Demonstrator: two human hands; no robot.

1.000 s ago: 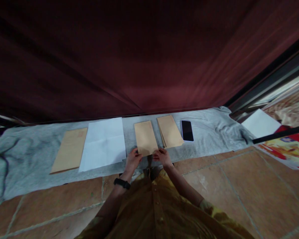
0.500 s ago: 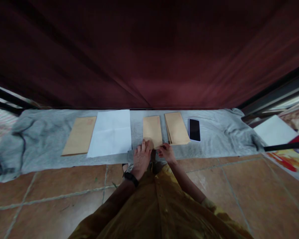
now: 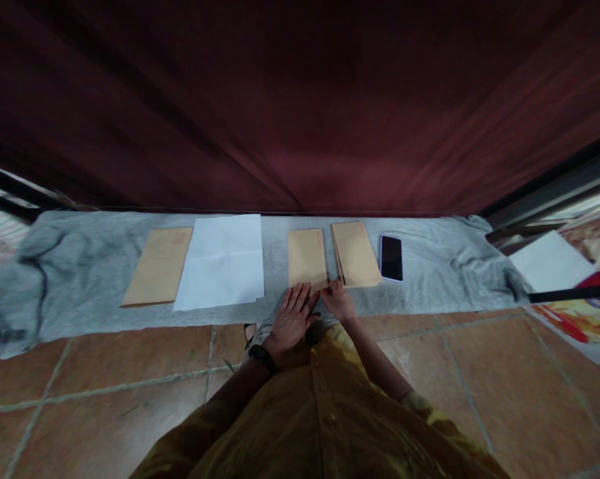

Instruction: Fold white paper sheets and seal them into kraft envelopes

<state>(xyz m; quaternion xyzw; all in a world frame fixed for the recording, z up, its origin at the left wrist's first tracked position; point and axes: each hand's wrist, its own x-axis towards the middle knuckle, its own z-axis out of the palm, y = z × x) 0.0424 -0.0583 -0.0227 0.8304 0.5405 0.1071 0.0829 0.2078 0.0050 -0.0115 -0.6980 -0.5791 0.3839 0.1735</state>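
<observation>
Left Hand (image 3: 291, 318) Lies Flat on the Middle Envelope (image 3: 306, 256), Right Hand (image 3: 338, 303) at Its Corner

The middle envelope, brown with a small reddish print at its far right corner, lies about halfway along the grey cloth (image 3: 440, 266), its near end close to the cloth's near edge. The left hand is loose and grips nothing: its fingers are spread, their tips resting on that near end. The right hand has its fingers bunched at the envelope's near right corner; whether they pinch the paper cannot be told. A black wristband (image 3: 263, 358) circles the left wrist.

Toward the cloth's left end, white paper (image 3: 223, 263) reaches from by the far edge almost to the near one, well apart from the middle envelope. Along the paper's left side lies the left envelope (image 3: 159, 266), also brown, its near end close to the near edge.

To the right of the middle envelope, just beside it, sits a small stack of brown envelopes (image 3: 357, 256), slightly fanned along its left side. Farther toward the right end, near the stack, a phone (image 3: 392, 258) lies with its dark screen up. A dark red curtain (image 3: 300, 120) hangs along the far edge; tiled floor (image 3: 430, 372) shows beyond the near one.
</observation>
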